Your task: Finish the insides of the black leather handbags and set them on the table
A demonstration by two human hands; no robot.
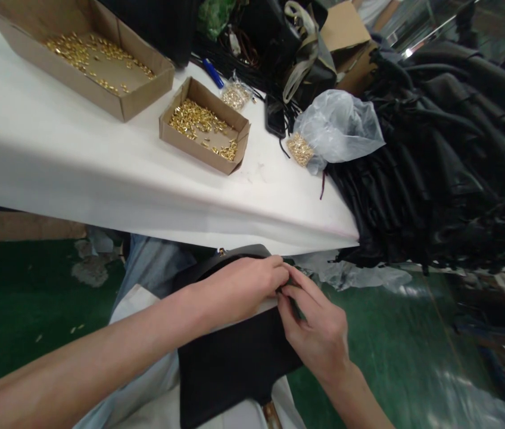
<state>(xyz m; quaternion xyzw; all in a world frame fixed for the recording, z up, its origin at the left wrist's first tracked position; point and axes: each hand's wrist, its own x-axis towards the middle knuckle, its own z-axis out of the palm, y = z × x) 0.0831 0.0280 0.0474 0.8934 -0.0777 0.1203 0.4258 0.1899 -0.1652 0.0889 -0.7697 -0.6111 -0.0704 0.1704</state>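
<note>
A black leather piece [230, 357] lies in my lap below the table edge. My left hand [243, 286] is closed over its upper edge, fingers curled down on it. My right hand [317, 328] meets it from the right, fingertips pinched at the same spot on the black piece; what sits between the fingertips is too small to make out. A small gold stud [222, 252] shows at the top of the black piece.
A white table [100, 173] holds a large cardboard tray [140, 104] and a small cardboard box [176, 138], both with gold studs. A clear plastic bag [342, 125], a black phone [274, 116] and a heap of black leather pieces [440, 167] lie to the right. Green floor below.
</note>
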